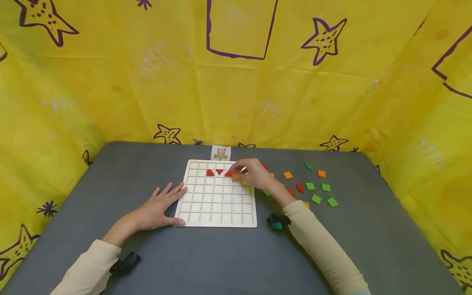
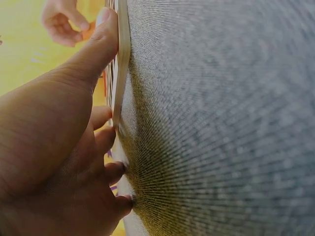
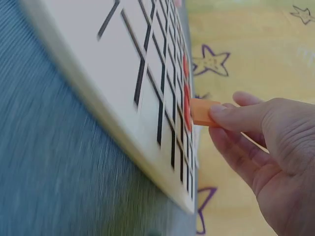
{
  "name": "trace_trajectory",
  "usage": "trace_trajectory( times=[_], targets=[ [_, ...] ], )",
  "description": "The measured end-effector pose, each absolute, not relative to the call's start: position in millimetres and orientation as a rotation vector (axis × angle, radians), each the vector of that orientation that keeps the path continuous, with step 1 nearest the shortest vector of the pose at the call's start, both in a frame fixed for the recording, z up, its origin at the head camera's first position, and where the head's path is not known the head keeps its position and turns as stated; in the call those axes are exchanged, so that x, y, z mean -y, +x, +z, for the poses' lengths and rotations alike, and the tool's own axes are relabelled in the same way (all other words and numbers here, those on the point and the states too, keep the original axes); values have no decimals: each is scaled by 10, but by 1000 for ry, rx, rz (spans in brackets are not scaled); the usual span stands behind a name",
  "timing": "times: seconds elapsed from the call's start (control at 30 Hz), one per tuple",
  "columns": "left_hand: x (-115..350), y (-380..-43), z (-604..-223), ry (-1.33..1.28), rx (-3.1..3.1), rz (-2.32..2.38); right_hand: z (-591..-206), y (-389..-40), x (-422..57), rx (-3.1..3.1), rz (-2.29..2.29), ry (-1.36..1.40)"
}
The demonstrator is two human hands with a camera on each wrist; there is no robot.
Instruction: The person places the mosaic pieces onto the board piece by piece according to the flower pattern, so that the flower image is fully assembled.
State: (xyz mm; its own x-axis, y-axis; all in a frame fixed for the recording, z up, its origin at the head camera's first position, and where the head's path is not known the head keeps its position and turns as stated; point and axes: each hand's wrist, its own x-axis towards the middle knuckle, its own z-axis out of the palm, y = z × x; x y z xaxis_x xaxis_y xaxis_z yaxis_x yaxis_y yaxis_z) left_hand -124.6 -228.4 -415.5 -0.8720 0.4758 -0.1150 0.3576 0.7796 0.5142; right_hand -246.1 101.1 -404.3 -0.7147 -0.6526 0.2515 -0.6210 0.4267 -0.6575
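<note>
A white gridded board (image 1: 210, 205) lies on the table. Near its far edge sit a red rounded piece (image 1: 209, 173), a red triangle (image 1: 219, 171) and another red rounded piece (image 1: 228, 173). Between thumb and fingers my right hand (image 1: 254, 172) pinches an orange square tile (image 3: 202, 112), held just over the board beside the right-hand red piece. My left hand (image 1: 156, 209) rests at the board's left side with fingers spread; its thumb (image 2: 101, 39) touches the board's edge.
Right of the board lie loose tiles: several green squares (image 1: 316, 199), orange squares (image 1: 287, 175), red pieces (image 1: 300, 188) and a green leaf-shaped piece (image 1: 308, 166). A small pattern card (image 1: 221, 153) stands behind the board. Yellow cloth (image 1: 236, 90) surrounds the grey table (image 1: 221, 262).
</note>
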Motion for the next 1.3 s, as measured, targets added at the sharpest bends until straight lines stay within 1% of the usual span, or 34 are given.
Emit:
trace_trajectory(
  times=[0.23, 0.5, 0.8, 1.3],
  targets=[
    [2291, -1237, -4161, 650, -2740, 719, -4010, -2440, -740, -2572, -1179, -1146],
    [2288, -1225, -4175, 644, -2739, 739, -4103, -2437, -513, -2562, -1169, -1087],
    [2280, -1232, -4162, 606, -2729, 707, -4162, -2411, -446, -2627, -1090, -1064],
    [2270, -1248, -4152, 606, -2732, 697, -4125, -2377, -428, -2730, -929, -1067]
  ],
)
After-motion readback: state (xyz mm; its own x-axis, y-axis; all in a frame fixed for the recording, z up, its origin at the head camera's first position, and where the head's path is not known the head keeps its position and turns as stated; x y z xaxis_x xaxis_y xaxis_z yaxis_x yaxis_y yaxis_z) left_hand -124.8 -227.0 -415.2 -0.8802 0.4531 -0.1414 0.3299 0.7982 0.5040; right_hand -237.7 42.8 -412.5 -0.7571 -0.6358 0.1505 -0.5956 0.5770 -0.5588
